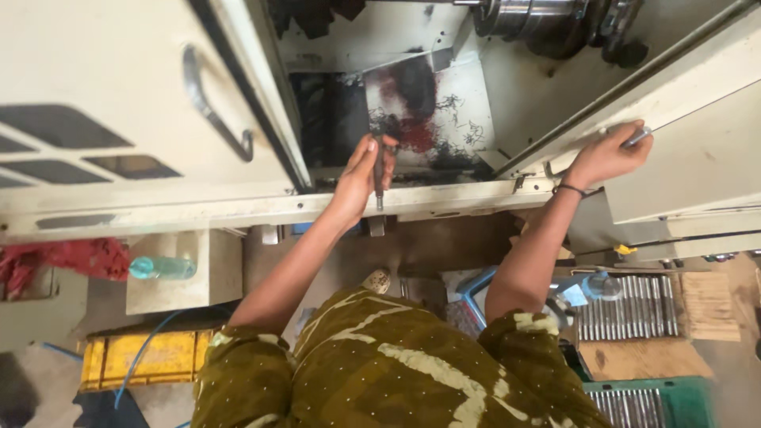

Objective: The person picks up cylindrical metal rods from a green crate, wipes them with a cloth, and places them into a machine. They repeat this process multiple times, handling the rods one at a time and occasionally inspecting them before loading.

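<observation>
Floorside green crate (682, 400) holds metal rods (626, 404).

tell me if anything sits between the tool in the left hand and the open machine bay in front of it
Nothing visible does. The left hand holds the dark tool upright at the open bay, over the sill. The sliding door stands off to the left.

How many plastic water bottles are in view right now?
2. One teal bottle lies on the cream block at lower left; one clear bottle sits by the tray of metal rods at right. Others may be hidden.
</observation>
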